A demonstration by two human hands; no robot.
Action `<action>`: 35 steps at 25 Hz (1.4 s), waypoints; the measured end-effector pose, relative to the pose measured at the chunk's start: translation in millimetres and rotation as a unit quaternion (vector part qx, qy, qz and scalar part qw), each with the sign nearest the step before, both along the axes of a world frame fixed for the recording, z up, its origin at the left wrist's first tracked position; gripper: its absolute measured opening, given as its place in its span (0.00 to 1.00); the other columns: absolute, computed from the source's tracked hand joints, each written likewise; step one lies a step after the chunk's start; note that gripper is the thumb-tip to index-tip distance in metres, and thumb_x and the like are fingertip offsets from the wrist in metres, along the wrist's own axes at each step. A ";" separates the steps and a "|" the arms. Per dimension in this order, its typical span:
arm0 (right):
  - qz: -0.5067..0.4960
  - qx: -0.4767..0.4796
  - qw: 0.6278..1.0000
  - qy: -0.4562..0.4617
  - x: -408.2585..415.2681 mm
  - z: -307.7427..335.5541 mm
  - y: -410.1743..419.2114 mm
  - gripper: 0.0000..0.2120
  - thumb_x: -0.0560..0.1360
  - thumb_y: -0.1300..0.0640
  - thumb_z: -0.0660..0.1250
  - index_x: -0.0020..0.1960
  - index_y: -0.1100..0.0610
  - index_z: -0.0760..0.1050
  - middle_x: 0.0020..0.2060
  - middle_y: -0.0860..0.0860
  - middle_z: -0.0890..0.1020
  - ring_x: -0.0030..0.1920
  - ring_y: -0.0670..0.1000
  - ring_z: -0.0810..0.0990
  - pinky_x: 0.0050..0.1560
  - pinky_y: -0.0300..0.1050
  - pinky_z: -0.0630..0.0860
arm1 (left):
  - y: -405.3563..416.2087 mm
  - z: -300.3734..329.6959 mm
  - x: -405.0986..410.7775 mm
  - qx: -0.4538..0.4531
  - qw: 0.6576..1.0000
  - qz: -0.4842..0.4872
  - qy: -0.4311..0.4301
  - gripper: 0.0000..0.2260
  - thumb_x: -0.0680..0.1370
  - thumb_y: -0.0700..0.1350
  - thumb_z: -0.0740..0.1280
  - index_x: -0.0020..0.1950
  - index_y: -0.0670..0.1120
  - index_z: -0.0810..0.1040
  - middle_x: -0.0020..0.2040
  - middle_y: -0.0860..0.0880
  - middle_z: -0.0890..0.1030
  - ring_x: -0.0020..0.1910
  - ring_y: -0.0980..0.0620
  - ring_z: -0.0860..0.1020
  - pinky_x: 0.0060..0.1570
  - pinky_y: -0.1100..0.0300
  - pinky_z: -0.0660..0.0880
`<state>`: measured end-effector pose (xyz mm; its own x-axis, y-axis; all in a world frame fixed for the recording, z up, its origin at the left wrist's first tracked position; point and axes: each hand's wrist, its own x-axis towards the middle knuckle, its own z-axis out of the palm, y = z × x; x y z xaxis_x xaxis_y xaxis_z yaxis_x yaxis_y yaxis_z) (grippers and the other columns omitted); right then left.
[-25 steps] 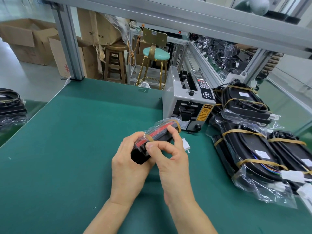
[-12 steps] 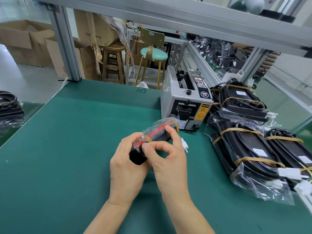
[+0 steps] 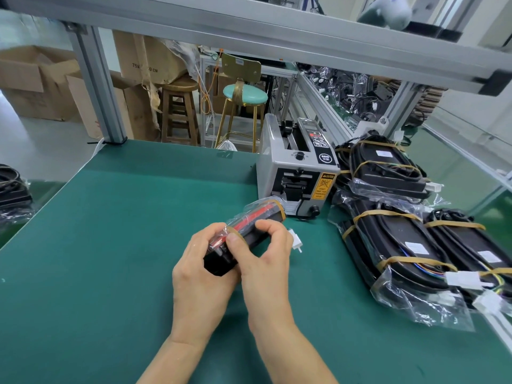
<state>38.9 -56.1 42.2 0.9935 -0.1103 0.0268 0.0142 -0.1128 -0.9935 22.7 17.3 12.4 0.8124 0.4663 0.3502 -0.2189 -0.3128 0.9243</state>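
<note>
Since a second ago the right hand [image 3: 268, 273] has drawn its forefinger back from the far rubber band toward the middle of the bagged black part [image 3: 257, 221]; little else has shifted. The left hand [image 3: 202, 278] grips the part's near end, fingers curled round it. The right hand pinches it, thumb pressed on the near rubber band [image 3: 237, 232], forefinger arched over the top. The part sits over the middle of the green mat [image 3: 110, 245], its far end pointing to one o'clock, where the tape dispenser [image 3: 293, 167] stands. A pile of bagged parts [image 3: 401, 245] lies at three o'clock.
</note>
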 end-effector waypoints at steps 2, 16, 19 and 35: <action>0.014 -0.027 0.999 -0.013 -2.4 0.6 -1.6 0.21 0.64 0.46 0.72 0.53 0.40 0.67 0.56 0.33 0.66 0.64 0.39 0.67 0.69 0.54 0.64 | 0.0 0.8 -0.1 0.002 1.000 -0.002 -0.001 0.27 0.64 0.34 0.75 0.53 0.61 0.75 0.49 0.54 0.81 0.48 0.55 0.80 0.49 0.61 0.75; 0.024 -0.106 0.990 -0.089 33.7 2.0 -62.7 0.16 0.72 0.53 0.69 0.53 0.34 0.71 0.59 0.28 0.70 0.64 0.30 0.65 0.71 0.43 0.55 | 49.9 2.6 -5.6 -0.035 0.997 -0.075 0.000 0.28 0.54 0.44 0.79 0.52 0.60 0.79 0.51 0.58 0.82 0.49 0.61 0.80 0.53 0.74 0.71; 0.176 -0.099 0.978 -0.056 55.4 8.1 -77.9 0.17 0.75 0.57 0.69 0.58 0.38 0.74 0.62 0.32 0.73 0.63 0.28 0.67 0.64 0.26 0.59 | 67.7 8.0 -8.7 -0.032 0.991 -0.122 0.044 0.32 0.55 0.37 0.81 0.55 0.58 0.78 0.53 0.55 0.83 0.52 0.59 0.80 0.56 0.71 0.72; 0.268 -0.059 0.960 -0.056 74.5 -2.7 -82.7 0.11 0.70 0.54 0.72 0.52 0.44 0.81 0.50 0.44 0.84 0.54 0.47 0.80 0.61 0.43 0.73 | 35.3 68.1 28.3 0.458 0.883 -0.083 0.059 0.13 0.77 0.49 0.56 0.41 0.47 0.79 0.37 0.52 0.79 0.35 0.46 0.77 0.35 0.52 0.75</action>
<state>113.4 -138.8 39.5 0.8968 0.4262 0.1185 0.2084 -0.1708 -0.9630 51.0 52.6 80.5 0.8992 -0.0969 0.4267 -0.2500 -0.9141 0.3192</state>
